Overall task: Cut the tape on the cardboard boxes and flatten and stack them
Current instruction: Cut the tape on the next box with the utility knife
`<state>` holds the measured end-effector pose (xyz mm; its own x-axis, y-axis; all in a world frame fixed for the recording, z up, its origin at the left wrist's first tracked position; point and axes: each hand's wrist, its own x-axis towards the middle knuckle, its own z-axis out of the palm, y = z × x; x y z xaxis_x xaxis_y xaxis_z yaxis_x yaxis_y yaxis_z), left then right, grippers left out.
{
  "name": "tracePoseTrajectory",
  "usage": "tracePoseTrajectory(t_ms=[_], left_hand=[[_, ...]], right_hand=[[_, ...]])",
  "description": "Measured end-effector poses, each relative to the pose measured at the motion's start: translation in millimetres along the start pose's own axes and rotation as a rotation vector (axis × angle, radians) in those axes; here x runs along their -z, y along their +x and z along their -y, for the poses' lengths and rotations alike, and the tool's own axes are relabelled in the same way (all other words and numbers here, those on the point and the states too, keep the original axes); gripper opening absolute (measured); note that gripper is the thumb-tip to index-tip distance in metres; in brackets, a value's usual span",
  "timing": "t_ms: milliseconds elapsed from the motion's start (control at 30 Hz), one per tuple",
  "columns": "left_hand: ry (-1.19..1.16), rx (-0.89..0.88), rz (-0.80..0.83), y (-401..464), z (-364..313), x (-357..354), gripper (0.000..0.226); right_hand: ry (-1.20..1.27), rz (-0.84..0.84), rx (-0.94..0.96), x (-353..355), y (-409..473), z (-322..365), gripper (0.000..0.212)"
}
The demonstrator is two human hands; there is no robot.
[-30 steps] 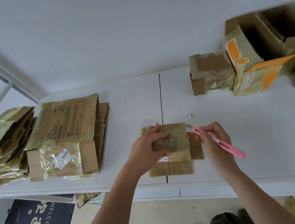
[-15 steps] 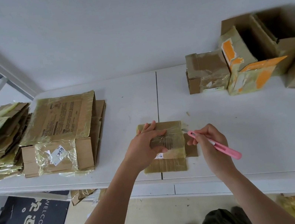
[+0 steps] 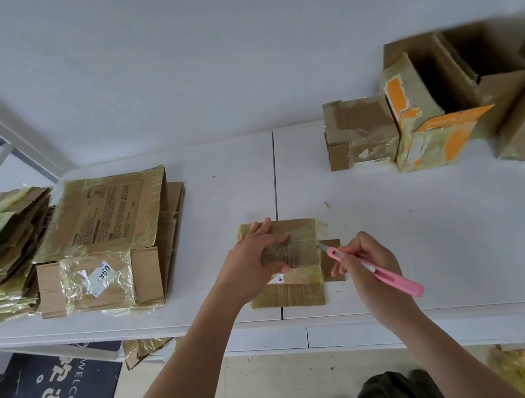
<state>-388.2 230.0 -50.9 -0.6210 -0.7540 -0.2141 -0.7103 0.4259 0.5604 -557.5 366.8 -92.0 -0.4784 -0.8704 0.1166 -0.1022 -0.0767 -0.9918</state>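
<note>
The left hand [image 3: 254,262] lies spread on the small brown tape-wrapped cardboard box [image 3: 291,263] at the front edge of the white table [image 3: 432,222], fingers over the top and thumb hooked at the near side, pinning it flat. The right hand [image 3: 368,266] pinches the slim pink craft knife [image 3: 370,267] like a pen, and the blade tip sits right at the box's right edge, where the glossy tape meets a loose brown flap [image 3: 332,258].

To do this well, I judge the blade should stay shallow and low, drawn along the seam and away from the holding fingers, which lie close to the cutting line. Firm downward pressure from the left hand should keep the light box from skating. The tape looks thick and crinkled, so a slow, steady pull seems safer than a jab.

Now the containers. Far right, an open brown carton [image 3: 461,68] lies on its side; its dark inside shows nothing I can make out. In front leans an orange-and-tan box [image 3: 430,132], beside a smaller taped brown box [image 3: 361,133], both closed, contents hidden. At left, two piles of flattened cardboard [image 3: 101,239] are already stacked.
</note>
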Motion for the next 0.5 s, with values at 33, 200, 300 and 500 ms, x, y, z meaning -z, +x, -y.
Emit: tracePoseTrajectory(t_ms=[33, 200, 300, 500], left_hand=[[0.003, -0.002, -0.002, 0.0, 0.3, -0.4, 0.063], [-0.016, -0.012, -0.020, -0.6, 0.0, -2.8, 0.062], [-0.016, -0.035, -0.022, -2.6, 2.0, -2.9, 0.060], [0.028, -0.098, 0.043, 1.0, 8.0, 5.5, 0.057]], right_hand=[[-0.006, 0.026, -0.009, 0.2, -2.1, 0.0, 0.024], [-0.022, 0.069, -0.029, 3.2, -9.2, 1.5, 0.019], [-0.031, 0.133, 0.006, 14.3, -3.0, 7.8, 0.014], [-0.867, -0.046, 0.215, 76.6, 30.3, -17.6, 0.012]])
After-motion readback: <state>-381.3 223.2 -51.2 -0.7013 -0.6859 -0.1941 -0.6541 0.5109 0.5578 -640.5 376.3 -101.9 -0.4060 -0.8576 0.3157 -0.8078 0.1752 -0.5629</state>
